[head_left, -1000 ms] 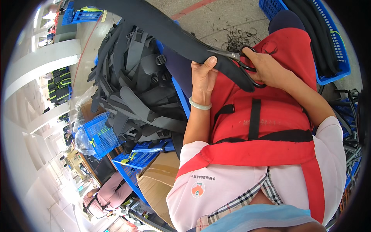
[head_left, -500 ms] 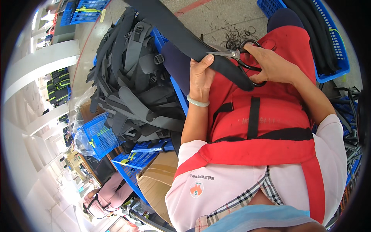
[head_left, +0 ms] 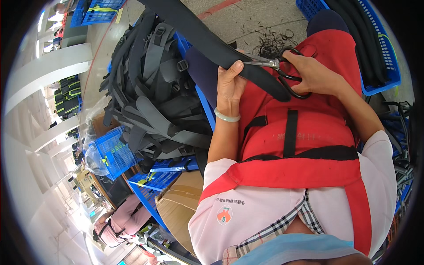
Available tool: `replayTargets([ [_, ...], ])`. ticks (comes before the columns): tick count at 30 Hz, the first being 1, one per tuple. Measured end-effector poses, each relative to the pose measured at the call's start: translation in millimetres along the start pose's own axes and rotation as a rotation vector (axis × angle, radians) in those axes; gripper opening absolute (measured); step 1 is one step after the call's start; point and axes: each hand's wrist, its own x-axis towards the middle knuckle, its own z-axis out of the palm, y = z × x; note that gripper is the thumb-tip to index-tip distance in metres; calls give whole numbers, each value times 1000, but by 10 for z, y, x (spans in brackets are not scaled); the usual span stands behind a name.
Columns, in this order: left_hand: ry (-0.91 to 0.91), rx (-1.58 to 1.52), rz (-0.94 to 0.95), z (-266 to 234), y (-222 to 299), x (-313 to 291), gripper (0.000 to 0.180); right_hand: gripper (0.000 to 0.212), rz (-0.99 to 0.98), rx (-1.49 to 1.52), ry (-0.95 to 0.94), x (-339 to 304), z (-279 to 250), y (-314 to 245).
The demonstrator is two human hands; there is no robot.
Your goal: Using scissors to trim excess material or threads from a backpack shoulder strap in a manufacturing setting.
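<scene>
Dark strips [head_left: 360, 44] inside upper-right blue crate [head_left: 383, 88]; scissors [head_left: 274, 64] in right hand [head_left: 316, 75].

Forearms [head_left: 224, 140] converge, 2 hands [head_left: 316, 73] curled close together.

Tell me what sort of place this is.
Likely a factory workshop for bags or similar sewn gear: a heap of grey padded fabric straps, a blue perforated plastic crate, and curled, thin black scraps on the grey floor.
</scene>
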Motion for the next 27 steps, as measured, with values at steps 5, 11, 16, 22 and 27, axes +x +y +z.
replayTargets([
  [5, -2, 44, -12, 106, -45, -42, 30, 63, -19, 20, 88, 60, 129, -17],
  [11, 16, 73, 17, 69, -37, -50, 29, 58, 11, -31, 59, 89, 154, -45],
  [16, 26, 72, 6, 102, -56, -71, 27, 45, 62, -20, 100, 109, 187, -37],
  [22, -59, -3, -63, 42, 56, -30, 28, 36, 48, -11, 156, 61, 155, -11],
  [27, -2, 75, -28, -14, 41, 112, 32, 41, 89, 16, 156, 77, 208, 36],
])
